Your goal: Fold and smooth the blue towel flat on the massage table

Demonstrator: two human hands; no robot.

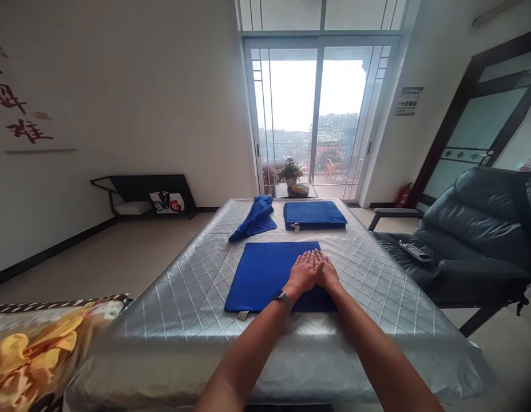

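A blue towel lies spread flat on the silver quilted cover, a white tag at its near left edge. My left hand, with a watch at the wrist, rests palm down on the towel's right part, fingers stretched out. Right beside it, thumbs meeting, my right hand also lies flat on the cloth. Beyond them sits a stack of folded blue towels with a tag on its near side. To the left of that stack is a crumpled blue towel.
The silver quilted cover drapes over the table. A dark reclining chair stands close on the right, a corded device on its seat. Yellow cloth lies at the lower left. A potted plant stands beyond the table's far end, before glass doors.
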